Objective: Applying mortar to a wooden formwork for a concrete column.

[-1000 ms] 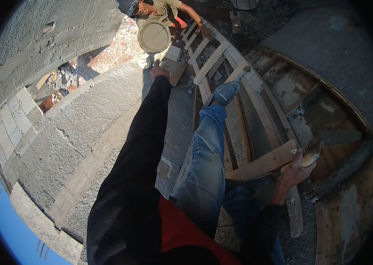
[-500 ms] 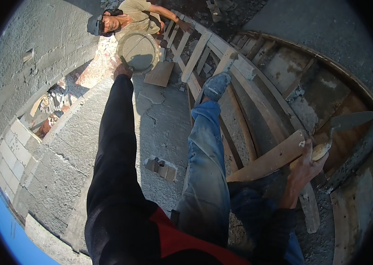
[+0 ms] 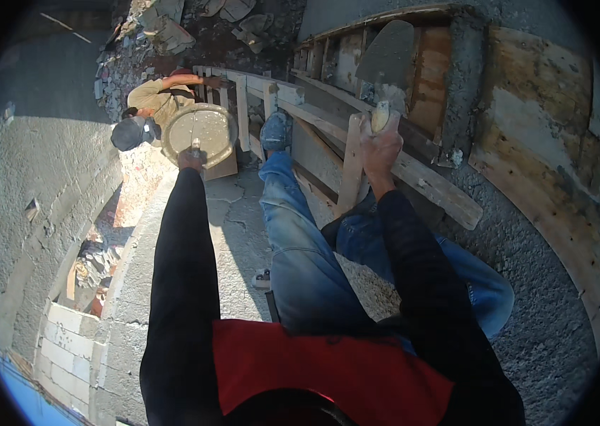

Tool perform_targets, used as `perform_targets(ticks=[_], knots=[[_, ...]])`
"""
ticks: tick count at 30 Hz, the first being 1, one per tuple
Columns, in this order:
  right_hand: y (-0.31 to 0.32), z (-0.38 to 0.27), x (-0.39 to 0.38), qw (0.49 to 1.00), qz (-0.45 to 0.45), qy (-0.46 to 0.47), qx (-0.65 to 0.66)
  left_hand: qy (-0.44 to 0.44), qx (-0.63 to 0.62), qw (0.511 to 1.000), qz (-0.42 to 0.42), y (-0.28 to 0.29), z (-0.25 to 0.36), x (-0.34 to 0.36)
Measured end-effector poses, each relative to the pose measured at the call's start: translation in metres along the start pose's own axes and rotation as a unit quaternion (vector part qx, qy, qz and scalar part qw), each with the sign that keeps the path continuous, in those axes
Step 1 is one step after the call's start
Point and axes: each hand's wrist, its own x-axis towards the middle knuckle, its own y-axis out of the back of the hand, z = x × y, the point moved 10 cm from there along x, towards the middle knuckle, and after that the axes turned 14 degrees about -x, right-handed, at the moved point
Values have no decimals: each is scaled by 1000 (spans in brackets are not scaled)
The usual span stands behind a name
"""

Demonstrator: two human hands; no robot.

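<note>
The right hand [image 3: 379,144] has its fingers wrapped around the pale yellowish handle of a masonry trowel [image 3: 387,60], right of centre in the upper half of the frame. Its wrist is nearly straight, and the dark-sleeved forearm slants up and leftward from the lower right. The trowel's broad, round-ended blade points to the top of the frame, dull grey, with lighter mortar smeared near the handle. A wooden plank [image 3: 350,167] runs just left of this hand.

At the upper left of centre, the left hand [image 3: 192,159] is closed on the near rim of a round bucket [image 3: 231,135]; its fingertips are too small to make out singly. That arm reaches up almost straight from the lower left. The bucket's mouth faces the camera, showing wet grey mortar [image 3: 197,126] with a shiny, sunlit surface.

Beyond, a co-worker in a dark cap [image 3: 131,133] bends beside the bucket, one arm stretched to a slatted wooden frame [image 3: 243,110]. The wearer's mortar-crusted shoe [image 3: 274,131] rests by its slats.
</note>
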Motion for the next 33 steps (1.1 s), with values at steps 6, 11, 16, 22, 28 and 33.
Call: perform_targets(ticks=[6,11,16,22,28,33], knots=[[48,-1,13,998,-7,27,55,-23,-73,990,-122,-9,184,-148],[165,-18,10,939,-39,-118,320,-128,-73,980,-135,7,294,-289],[276,-29,-8,963,-75,-53,252,-148,-13,964,-219,-27,431,-420],[342,-18,-46,969,-66,-34,235,-274,55,923,-263,-96,497,-472],[393,-5,-79,993,-107,16,53,-280,77,913,-286,-149,486,-471],[356,29,-99,953,-270,26,-132,-275,124,896,-325,-168,491,-483]])
